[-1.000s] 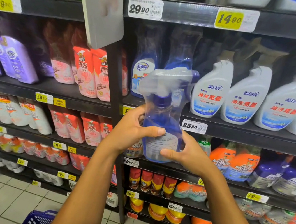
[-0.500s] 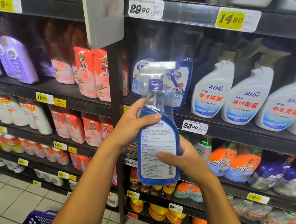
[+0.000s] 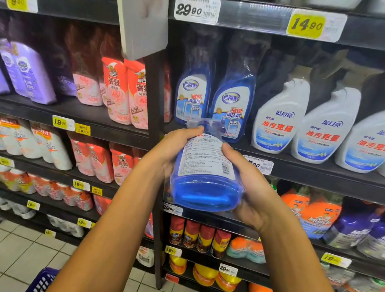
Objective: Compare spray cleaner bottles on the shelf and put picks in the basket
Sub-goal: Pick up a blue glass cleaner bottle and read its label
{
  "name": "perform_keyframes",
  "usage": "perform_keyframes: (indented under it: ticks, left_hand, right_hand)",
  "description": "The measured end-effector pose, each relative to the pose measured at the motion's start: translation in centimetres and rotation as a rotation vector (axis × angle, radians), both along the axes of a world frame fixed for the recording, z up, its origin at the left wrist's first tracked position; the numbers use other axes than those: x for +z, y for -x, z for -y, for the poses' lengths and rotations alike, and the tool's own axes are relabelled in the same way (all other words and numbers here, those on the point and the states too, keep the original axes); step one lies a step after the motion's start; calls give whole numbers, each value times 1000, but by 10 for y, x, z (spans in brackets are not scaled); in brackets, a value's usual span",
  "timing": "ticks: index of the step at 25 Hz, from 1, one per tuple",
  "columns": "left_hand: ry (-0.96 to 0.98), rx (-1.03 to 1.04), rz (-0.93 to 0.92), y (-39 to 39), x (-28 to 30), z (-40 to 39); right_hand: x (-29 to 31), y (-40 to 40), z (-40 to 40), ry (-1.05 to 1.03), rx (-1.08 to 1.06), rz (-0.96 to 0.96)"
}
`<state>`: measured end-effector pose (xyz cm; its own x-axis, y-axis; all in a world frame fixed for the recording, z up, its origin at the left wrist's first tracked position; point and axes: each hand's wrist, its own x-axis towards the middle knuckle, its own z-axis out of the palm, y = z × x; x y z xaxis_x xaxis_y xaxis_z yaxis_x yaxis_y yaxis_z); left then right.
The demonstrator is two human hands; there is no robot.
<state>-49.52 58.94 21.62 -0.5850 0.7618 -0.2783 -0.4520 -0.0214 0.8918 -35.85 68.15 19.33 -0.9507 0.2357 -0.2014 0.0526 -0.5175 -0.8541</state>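
A blue spray cleaner bottle (image 3: 204, 172) lies tilted between both hands, its base toward me and its trigger head pointing at the shelf, back label up. My left hand (image 3: 174, 148) grips its left side near the neck. My right hand (image 3: 247, 185) cups its right side and base. Two matching blue bottles (image 3: 231, 106) stand on the shelf right behind it. White spray bottles (image 3: 280, 118) with red lettering stand to their right. A corner of the blue basket (image 3: 42, 283) shows at the bottom edge, left of my left forearm.
Dark shelves (image 3: 329, 178) with price tags run across the whole view. Pink and purple refill pouches (image 3: 117, 92) fill the left bay. Orange and purple spray bottles (image 3: 319, 216) sit one shelf lower on the right. A hanging sign (image 3: 143, 12) juts out at upper centre. Tiled floor lies below.
The bottle has tipped from upright, trigger head going away toward the shelf and base swinging toward me. Both hands stayed on it and dropped slightly.
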Motion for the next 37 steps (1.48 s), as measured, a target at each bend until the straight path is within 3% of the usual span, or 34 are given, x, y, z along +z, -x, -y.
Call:
perform_keyframes:
  ticks: [9, 18, 24, 27, 29, 33, 35, 37]
  left_hand:
    - [-73, 72, -61, 0, 7, 9]
    - [-362, 38, -370, 3, -5, 21]
    - [-329, 52, -421, 3, -12, 20]
    - [-281, 85, -513, 0, -6, 20]
    - [-252, 63, -566, -9, -2, 15]
    - [-109, 205, -647, -24, 1, -4]
    - [-124, 232, -669, -19, -1, -4]
    - [-220, 162, -603, -6, -2, 4]
  right_hand:
    - [4, 3, 1, -46, 51, -40]
    - [-9, -4, 0, -401, 120, -15]
    - [-21, -1, -4, -454, 113, 7]
    - [-20, 1, 1, -468, -7, -80]
    - [-15, 3, 10, -657, -171, -97]
    - [-12, 11, 34, -1509, -411, 135]
    - [-13, 11, 35, -1649, -427, 108]
    - [-13, 4, 22, -1596, -296, 59]
